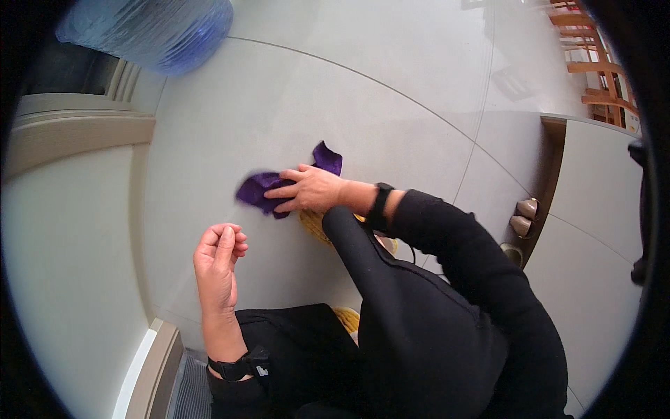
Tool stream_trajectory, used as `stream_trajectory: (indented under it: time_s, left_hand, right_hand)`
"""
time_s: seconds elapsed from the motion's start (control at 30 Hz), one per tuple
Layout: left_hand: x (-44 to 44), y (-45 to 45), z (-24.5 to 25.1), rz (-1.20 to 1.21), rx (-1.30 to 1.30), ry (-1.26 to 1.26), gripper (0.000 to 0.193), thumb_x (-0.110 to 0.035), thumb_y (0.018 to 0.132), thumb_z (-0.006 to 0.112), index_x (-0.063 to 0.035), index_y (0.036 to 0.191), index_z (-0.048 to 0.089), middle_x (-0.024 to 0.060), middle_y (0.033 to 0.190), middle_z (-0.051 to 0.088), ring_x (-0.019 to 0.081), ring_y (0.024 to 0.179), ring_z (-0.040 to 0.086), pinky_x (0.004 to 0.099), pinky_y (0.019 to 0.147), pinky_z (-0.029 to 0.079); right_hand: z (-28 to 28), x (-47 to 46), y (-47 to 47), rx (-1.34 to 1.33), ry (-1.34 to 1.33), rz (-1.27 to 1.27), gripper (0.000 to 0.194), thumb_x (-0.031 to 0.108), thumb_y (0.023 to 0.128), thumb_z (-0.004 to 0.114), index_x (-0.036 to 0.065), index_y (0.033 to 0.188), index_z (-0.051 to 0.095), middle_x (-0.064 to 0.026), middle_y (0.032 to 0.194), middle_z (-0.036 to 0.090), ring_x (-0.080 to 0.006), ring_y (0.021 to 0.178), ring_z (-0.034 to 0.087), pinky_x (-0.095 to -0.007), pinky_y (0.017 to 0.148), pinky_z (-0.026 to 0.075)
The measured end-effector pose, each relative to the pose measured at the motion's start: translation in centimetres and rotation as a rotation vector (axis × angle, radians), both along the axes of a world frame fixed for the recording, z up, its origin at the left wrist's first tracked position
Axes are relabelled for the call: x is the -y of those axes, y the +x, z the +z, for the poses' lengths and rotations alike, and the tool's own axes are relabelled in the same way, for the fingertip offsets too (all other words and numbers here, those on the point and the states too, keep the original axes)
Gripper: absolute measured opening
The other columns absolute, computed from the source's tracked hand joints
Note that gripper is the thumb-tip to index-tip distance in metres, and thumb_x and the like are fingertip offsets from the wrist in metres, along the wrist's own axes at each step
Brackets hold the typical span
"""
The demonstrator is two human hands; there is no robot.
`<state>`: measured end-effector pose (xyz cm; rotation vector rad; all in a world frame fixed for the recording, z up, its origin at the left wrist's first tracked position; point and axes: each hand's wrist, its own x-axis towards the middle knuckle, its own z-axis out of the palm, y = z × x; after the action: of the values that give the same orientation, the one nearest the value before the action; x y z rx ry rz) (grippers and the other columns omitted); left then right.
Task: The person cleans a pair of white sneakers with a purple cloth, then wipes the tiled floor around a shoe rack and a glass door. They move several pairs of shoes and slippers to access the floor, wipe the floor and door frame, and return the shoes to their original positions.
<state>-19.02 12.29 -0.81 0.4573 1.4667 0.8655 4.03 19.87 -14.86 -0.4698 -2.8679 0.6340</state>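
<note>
A purple cloth (pixel 259 189) lies bunched on the pale floor tiles (pixel 387 141), one corner folded up beyond my fingers. Spread over it, my right hand (pixel 314 189) presses the cloth to the floor; its left end is blurred. My left hand (pixel 221 256) is raised to the left and nearer my body, apart from the cloth. Its fingers are curled in against the thumb, and nothing shows in them. Just behind my right hand, a yellow ribbed slipper (pixel 314 226) is partly covered by my black-clothed knee.
A blue bag or wrapped bundle (pixel 178 39) stands at upper left, by a pale panelled door or wall (pixel 73 230). On the right is a light cabinet (pixel 591 194), with shoes (pixel 525 214) at its base. Wooden chairs (pixel 596 68) stand at upper right. A grey ridged mat (pixel 191 390) is at lower left.
</note>
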Motion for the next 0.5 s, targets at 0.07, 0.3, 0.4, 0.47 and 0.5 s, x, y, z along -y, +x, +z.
stream_trajectory:
  time_s: [0.07, 0.3, 0.4, 0.47, 0.5]
  left_hand:
    - [0.1, -0.5, -0.8, -0.007, 0.015, -0.015, 0.015, -0.02, 0.097, 0.059, -0.0062, 0.099, 0.062, 0.0015, 0.086, 0.062, 0.0087, 0.076, 0.056, 0.023, 0.072, 0.047]
    - [0.7, -0.7, -1.4, 0.026, -0.042, -0.036, 0.017, -0.021, 0.097, 0.059, -0.0044, 0.097, 0.063, 0.0019, 0.086, 0.062, 0.0098, 0.075, 0.057, 0.0238, 0.072, 0.047]
    - [1.2, -0.9, -1.9, -0.021, -0.009, -0.067, 0.016, -0.02, 0.097, 0.06, -0.0048, 0.099, 0.063, 0.0017, 0.086, 0.062, 0.0089, 0.077, 0.057, 0.0236, 0.073, 0.047]
    - [0.9, -1.4, -2.6, -0.033, -0.001, -0.061, 0.015, -0.02, 0.097, 0.06, -0.0052, 0.1, 0.063, 0.0012, 0.087, 0.062, 0.0084, 0.077, 0.057, 0.0229, 0.073, 0.048]
    - [0.7, -1.6, -2.7, -0.045, 0.011, -0.047, 0.015, -0.02, 0.097, 0.06, -0.0057, 0.101, 0.062, 0.0007, 0.088, 0.062, 0.0082, 0.077, 0.057, 0.0222, 0.073, 0.048]
  right_hand:
    - [-0.5, -1.7, 0.0, -0.003, 0.049, -0.033, 0.033, 0.018, 0.083, 0.06, 0.032, 0.112, 0.066, 0.0058, 0.136, 0.052, -0.0248, 0.115, 0.053, -0.0353, 0.083, 0.051]
    - [-1.3, -10.2, 23.2, 0.358, 0.212, -1.225, 0.056, -0.007, 0.077, 0.049, 0.018, 0.124, 0.062, -0.0133, 0.13, 0.057, -0.032, 0.118, 0.055, -0.042, 0.097, 0.042]
    - [2.3, -8.0, 31.8, 0.175, 0.274, -1.451, 0.046, -0.004, 0.081, 0.052, 0.017, 0.12, 0.064, -0.0145, 0.123, 0.061, -0.0356, 0.107, 0.06, -0.0454, 0.096, 0.043]
    - [6.9, -4.2, 30.6, -0.025, 0.251, -1.315, 0.044, -0.003, 0.083, 0.052, 0.016, 0.121, 0.063, -0.0161, 0.124, 0.06, -0.0371, 0.107, 0.059, -0.0438, 0.096, 0.043]
    - [8.7, -0.9, 30.5, 0.03, 0.311, -1.167, 0.044, -0.004, 0.083, 0.051, 0.016, 0.12, 0.063, -0.0162, 0.125, 0.059, -0.0381, 0.108, 0.057, -0.043, 0.095, 0.044]
